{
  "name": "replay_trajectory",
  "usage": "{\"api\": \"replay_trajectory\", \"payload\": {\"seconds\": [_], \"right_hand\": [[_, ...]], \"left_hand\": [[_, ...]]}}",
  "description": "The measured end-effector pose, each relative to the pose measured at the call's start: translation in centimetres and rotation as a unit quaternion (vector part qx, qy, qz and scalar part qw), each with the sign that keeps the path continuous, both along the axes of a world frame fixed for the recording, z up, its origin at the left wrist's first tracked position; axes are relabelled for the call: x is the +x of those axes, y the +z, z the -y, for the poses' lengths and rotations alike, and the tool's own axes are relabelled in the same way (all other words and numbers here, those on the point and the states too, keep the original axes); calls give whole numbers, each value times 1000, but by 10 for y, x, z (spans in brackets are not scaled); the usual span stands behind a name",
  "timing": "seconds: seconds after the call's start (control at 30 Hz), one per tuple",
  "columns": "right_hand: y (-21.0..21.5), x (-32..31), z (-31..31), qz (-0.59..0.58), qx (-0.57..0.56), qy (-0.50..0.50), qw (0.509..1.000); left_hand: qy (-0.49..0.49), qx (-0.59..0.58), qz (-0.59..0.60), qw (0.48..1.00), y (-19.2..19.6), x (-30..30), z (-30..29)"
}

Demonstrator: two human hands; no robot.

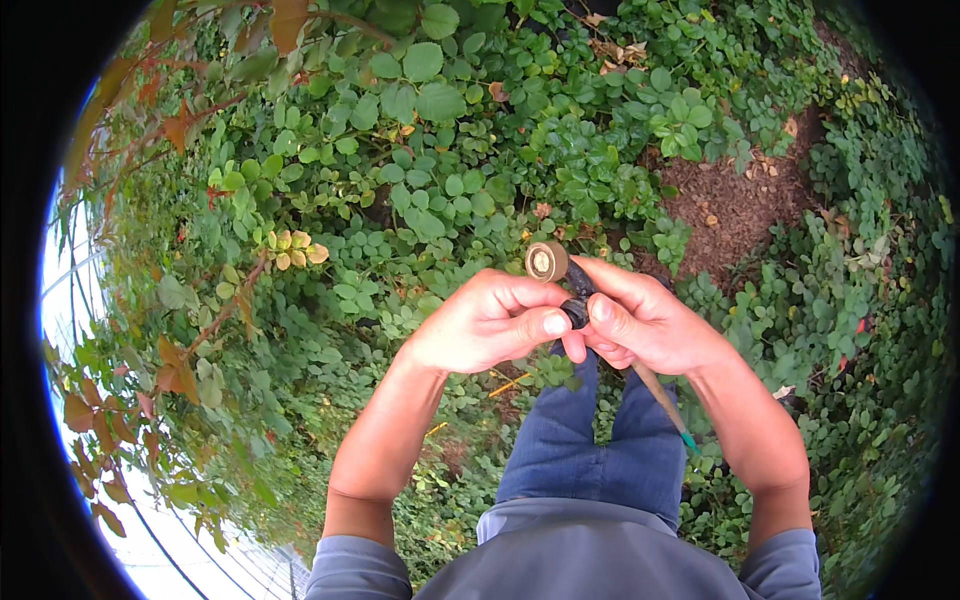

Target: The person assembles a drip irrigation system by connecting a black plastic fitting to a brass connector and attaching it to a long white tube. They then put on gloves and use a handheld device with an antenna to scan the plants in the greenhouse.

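Down over the groundcover, from the head view, I'm seeing both hands meeting in the middle of the picture, above the knees in blue jeans (590,440). The left hand (480,320) is curling narrow, thumb and forefinger pinching a small black fitting (576,312). The right hand (645,325) is closing on the same black piece from the other side, and it's also gripping a thin brown stick (660,400) with a teal tip that's poking out below the wrist toward the lower edge. A tan round cap or spool (546,261) is sitting just above the fingers, seemingly joined to the black part, though I can't tell exactly how. All around, green leafy groundcover (420,180) is spreading, with a bare patch of brown mulch (740,205) toward the upper right and reddish leaves (170,370) along the left edge. My guess: the fiddling with the fitting is mid-way, nothing set down or attached anywhere yet.
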State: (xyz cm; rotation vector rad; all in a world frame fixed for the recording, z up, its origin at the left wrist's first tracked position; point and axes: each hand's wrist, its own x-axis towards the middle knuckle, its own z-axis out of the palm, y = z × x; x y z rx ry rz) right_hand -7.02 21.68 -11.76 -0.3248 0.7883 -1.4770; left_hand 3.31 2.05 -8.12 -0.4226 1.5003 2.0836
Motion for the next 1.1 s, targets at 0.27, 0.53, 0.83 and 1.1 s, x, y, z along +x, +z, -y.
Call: {"api": "replay_trajectory", "payload": {"seconds": [0.27, 0.53, 0.83, 1.1], "right_hand": [[-6, -4, 1, 46, 25, -8, 999], [-13, -13, 1, 19, 69, -62, 995], [-15, -20, -9, -187, 156, -99, 965], [-8, 0, 7, -191, 160, -152, 957]], "left_hand": [[23, -65, -4, 998, 2, -6, -14], [123, -24, 39, 991, -14, -11, -27], [353, 135, 100, 920, -36, -8, -44], [303, -134, 46, 942, -24, -40, -66]]}}
